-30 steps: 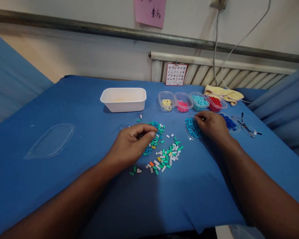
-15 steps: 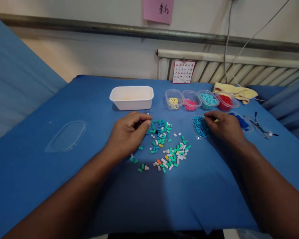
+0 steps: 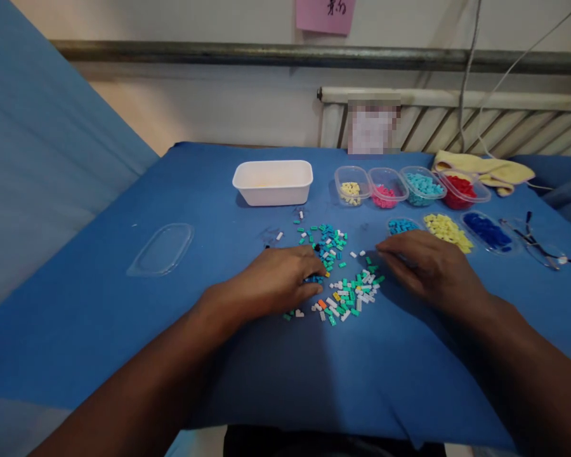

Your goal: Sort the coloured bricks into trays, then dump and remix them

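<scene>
My left hand (image 3: 283,276) reaches palm down over the left part of a loose pile of small toy building bricks (image 3: 349,295), mostly green, white and blue. Its fingers bend toward some blue bricks, with the thumb apart from them and nothing visibly held. To the right of the pile hovers my right hand (image 3: 426,263), its fingers drawn together and pointing left. Whatever is in its fingertips, if anything, is hidden. Just behind that hand stand a clear tub of blue bricks (image 3: 402,226), partly covered by it, and a tub of yellow bricks (image 3: 447,232).
A white bin (image 3: 273,193) stands at the back. Clear tubs of pale yellow (image 3: 350,192), pink (image 3: 384,195), turquoise (image 3: 423,187) and red bricks (image 3: 460,190) line up beside it. Dark blue bricks (image 3: 488,231), eyeglasses (image 3: 535,244) and a yellow cloth (image 3: 485,168) lie right; a clear lid (image 3: 164,249) left.
My left hand has come down onto the bricks and its thumb has parted from the fingers. My right hand has moved left from the blue tub, uncovering the yellow bricks. The view has turned slightly left.
</scene>
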Demonstrator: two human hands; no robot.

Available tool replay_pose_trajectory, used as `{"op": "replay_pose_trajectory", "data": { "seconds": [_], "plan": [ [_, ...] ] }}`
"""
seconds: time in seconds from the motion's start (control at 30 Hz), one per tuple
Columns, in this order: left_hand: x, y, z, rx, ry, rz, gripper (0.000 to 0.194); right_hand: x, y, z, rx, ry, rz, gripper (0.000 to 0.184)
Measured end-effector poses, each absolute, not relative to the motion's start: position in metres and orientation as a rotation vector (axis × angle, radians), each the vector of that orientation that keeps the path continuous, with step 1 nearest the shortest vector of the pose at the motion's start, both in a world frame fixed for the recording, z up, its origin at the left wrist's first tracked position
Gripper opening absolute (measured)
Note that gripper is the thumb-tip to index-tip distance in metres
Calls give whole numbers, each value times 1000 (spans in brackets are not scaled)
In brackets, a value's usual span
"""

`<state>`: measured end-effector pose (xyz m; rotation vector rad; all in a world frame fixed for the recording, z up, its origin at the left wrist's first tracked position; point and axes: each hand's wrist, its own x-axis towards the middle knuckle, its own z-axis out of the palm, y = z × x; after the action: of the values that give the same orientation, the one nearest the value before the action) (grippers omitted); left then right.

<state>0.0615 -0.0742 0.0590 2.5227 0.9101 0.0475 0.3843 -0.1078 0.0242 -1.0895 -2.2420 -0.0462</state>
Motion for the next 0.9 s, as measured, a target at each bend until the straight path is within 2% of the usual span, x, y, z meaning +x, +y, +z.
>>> {"op": "replay_pose_trajectory", "data": {
  "seconds": [0.23,0.67,0.8,0.9],
  "plan": [
    [71,-83,62,2683,1026,-158,19,362,-122,24,-853,-2399,81,14],
    [81,-88,55,2692,1076,-147,25,353,-125,19,-810,-2453,130,14],
    [82,-89,61,2482,1012,104,16,346,-128,22,-764,-2429,132,15],
    [87,-94,65,2081,955,374,8,338,-133,27,-765,-2325,118,21]
  ]
}}
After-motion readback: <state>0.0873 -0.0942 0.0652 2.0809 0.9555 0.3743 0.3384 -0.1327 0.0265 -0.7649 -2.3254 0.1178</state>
